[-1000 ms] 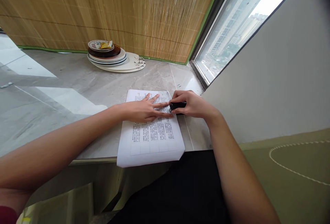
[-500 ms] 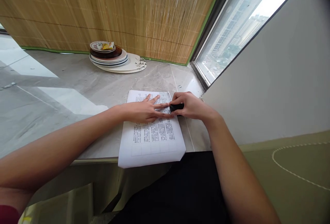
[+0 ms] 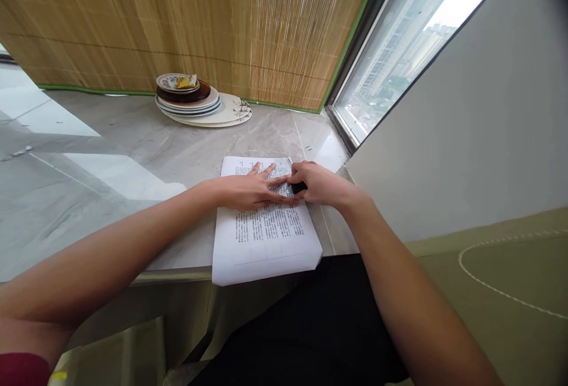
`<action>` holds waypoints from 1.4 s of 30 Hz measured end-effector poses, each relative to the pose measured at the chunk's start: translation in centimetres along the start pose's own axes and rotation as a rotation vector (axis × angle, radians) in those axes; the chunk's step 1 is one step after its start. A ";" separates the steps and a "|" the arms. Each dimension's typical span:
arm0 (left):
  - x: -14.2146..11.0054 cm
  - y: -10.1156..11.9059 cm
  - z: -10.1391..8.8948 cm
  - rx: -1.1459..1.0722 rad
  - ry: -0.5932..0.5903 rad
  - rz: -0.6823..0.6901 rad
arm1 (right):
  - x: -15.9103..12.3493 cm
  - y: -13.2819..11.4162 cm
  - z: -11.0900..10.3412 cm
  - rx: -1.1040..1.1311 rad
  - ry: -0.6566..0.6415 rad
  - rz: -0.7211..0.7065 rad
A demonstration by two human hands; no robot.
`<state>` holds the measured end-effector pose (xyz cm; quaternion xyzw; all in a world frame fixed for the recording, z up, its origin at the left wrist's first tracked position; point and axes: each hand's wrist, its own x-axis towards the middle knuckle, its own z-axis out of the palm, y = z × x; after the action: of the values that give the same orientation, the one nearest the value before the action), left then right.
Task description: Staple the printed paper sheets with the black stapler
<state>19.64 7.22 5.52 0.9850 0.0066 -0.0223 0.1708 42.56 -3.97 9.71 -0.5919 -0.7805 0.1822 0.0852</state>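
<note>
A stack of printed paper (image 3: pixel 266 256) lies on the grey stone ledge, its near end hanging over the front edge. My left hand (image 3: pixel 255 189) rests flat on the upper half with fingers spread, pressing the sheets. At the right edge of the sheets, my right hand (image 3: pixel 317 183) is closed around a black stapler (image 3: pixel 299 187), mostly covered by the fingers. The stapler's front end sits over the paper, close to my left fingertips. A greyish, shiny patch shows on the sheet above it; I cannot tell what it is.
A pile of plates (image 3: pixel 190 102), with a small yellow packet (image 3: pixel 186 82) on top, stands at the back before a bamboo blind (image 3: pixel 177 13). A window (image 3: pixel 399 48) and a pale wall (image 3: pixel 465 125) border the right side. Sunlight falls across the ledge (image 3: pixel 146 137).
My right hand has shifted slightly left and its fingers now cover more of the stapler. My left hand stays spread on the paper. The view has tilted slightly.
</note>
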 end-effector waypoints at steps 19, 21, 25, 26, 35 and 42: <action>0.1 -0.1 -0.8 0.036 0.196 0.023 | -2.2 4.2 -1.0 0.067 0.795 0.425; -0.1 -1.1 -1.3 -0.001 0.525 -0.067 | -1.2 2.2 -1.0 0.132 0.842 0.422; -1.3 -3.8 -2.4 0.008 1.084 -0.345 | 1.3 -3.3 0.9 0.280 0.600 0.282; -1.6 -4.4 -2.5 0.022 1.101 -0.364 | 2.0 -4.7 1.8 0.309 0.518 0.230; -1.6 -6.0 -1.7 -0.022 1.006 -0.395 | 2.7 -7.1 6.8 0.205 0.374 0.147; -1.9 -7.1 -1.8 -0.071 1.080 -0.400 | 0.4 0.7 4.6 0.379 0.536 0.266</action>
<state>17.68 14.47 4.95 0.8299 0.2797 0.4521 0.1688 41.50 -4.30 5.21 -0.6889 -0.5987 0.1716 0.3707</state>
